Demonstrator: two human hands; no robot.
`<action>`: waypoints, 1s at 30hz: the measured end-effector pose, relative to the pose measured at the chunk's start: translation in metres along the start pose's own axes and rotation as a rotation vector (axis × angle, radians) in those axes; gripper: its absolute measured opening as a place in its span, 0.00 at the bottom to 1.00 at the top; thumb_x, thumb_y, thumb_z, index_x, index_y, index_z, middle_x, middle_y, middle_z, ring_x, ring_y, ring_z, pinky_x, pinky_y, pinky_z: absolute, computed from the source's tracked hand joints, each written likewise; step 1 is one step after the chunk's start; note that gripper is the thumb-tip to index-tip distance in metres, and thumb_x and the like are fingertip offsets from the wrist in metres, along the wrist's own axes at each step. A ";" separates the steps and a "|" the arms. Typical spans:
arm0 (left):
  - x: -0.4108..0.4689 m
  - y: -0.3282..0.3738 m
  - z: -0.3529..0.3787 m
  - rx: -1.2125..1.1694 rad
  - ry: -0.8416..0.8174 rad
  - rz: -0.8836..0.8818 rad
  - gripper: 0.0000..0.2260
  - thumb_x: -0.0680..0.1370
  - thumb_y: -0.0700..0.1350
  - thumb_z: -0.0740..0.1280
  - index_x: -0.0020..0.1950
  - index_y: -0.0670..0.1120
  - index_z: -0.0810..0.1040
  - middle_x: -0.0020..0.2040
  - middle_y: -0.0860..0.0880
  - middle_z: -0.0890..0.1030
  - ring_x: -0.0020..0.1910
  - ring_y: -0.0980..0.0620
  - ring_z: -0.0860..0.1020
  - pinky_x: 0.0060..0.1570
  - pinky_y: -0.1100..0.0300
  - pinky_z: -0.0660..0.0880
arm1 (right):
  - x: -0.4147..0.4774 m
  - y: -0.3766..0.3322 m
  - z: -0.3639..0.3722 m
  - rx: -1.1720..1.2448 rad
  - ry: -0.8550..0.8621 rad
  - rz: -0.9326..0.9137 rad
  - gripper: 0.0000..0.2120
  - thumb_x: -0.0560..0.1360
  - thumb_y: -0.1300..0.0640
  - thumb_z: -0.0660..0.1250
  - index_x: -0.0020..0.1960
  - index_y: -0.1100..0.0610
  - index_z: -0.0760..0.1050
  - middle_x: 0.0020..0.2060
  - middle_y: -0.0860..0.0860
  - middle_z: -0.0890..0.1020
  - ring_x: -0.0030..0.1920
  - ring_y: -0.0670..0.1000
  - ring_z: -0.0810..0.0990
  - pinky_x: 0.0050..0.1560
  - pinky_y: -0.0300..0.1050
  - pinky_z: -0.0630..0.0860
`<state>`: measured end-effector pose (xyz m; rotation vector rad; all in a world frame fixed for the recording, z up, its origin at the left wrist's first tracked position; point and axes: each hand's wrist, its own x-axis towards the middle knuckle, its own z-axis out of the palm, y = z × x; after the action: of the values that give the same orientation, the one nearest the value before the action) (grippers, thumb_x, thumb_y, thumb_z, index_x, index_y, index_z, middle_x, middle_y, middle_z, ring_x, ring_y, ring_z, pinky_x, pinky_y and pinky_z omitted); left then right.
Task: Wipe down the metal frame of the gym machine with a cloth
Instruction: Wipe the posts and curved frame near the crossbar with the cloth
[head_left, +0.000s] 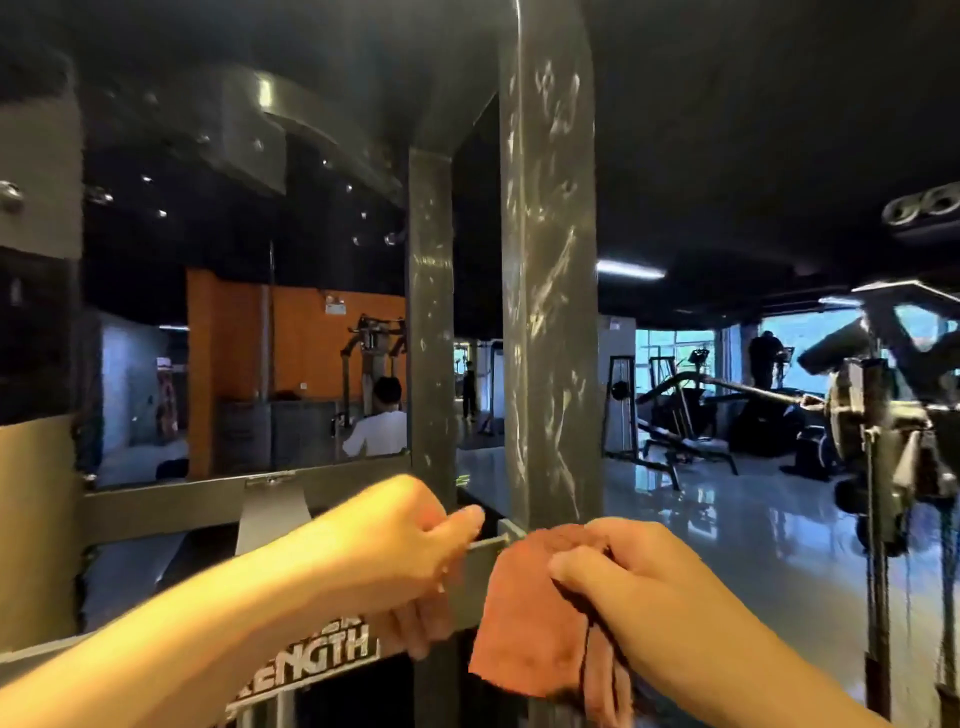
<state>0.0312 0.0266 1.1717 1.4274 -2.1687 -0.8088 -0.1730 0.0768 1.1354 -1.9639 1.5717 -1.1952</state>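
Observation:
The gym machine's grey metal frame (550, 312) rises as a wide upright post in the middle, streaked with pale smears, with a thinner post (431, 312) to its left. My right hand (639, 587) grips a reddish-brown cloth (530, 623) against the base of the wide post; the cloth hangs down below my fingers. My left hand (410, 551) holds a grey bracket plate (475, 582) on the frame, thumb on its top edge and fingers curled behind it.
A crossbar (182, 509) runs left from the posts, above a panel lettered "STRENGTH" (322, 654). A cable pulley machine (878, 426) stands close on the right. Further back are benches, other machines, a seated person in white (376, 426) and glossy floor (727, 519).

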 end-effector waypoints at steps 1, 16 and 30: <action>0.005 -0.001 -0.003 -0.096 0.027 0.016 0.29 0.81 0.65 0.58 0.49 0.40 0.81 0.34 0.43 0.85 0.34 0.45 0.85 0.35 0.56 0.82 | 0.007 -0.003 -0.003 0.036 0.060 -0.012 0.12 0.78 0.50 0.65 0.44 0.58 0.77 0.36 0.50 0.77 0.36 0.46 0.74 0.41 0.45 0.70; 0.120 0.111 -0.104 -1.017 0.855 0.690 0.09 0.80 0.60 0.62 0.58 0.61 0.68 0.63 0.44 0.72 0.60 0.42 0.76 0.61 0.39 0.77 | 0.186 -0.095 -0.057 -0.166 0.670 -0.764 0.11 0.82 0.54 0.62 0.62 0.50 0.78 0.57 0.42 0.76 0.60 0.35 0.72 0.60 0.24 0.66; 0.242 0.192 -0.153 -0.621 0.870 1.090 0.23 0.88 0.48 0.55 0.83 0.55 0.58 0.81 0.57 0.58 0.78 0.58 0.59 0.74 0.61 0.58 | 0.332 -0.159 -0.147 -0.213 0.872 -0.831 0.22 0.87 0.55 0.53 0.80 0.55 0.62 0.80 0.47 0.63 0.78 0.41 0.59 0.78 0.38 0.56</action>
<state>-0.0969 -0.1750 1.4202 0.0913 -1.4279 -0.2708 -0.1800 -0.1452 1.4638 -2.5121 1.1915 -2.5681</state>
